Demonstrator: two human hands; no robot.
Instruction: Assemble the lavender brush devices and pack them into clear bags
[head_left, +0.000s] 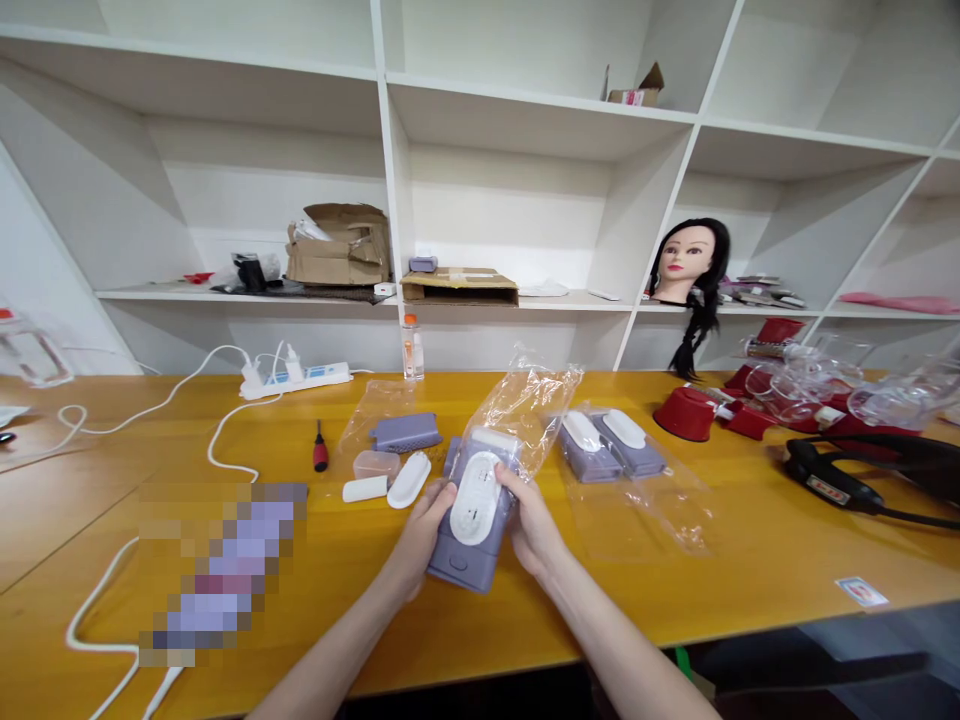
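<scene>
Both grips [427, 525] [532, 522] flank 1 purple device [474, 510].

White open shelving [525, 92] behind a glossy orange-brown wooden table [600, 615].

Cannot make out the long purple object [244, 550] beneath coarse pixel blocks, nor read the tiny print on the orange-capped clear bottle [413, 350]. Cannot see most fingers of the left hand [424, 530] and right hand [534, 525], hidden behind the purple rectangular case [466, 560]. Can see only part of the black curved plastic device [814, 480], cut off at right.
</scene>
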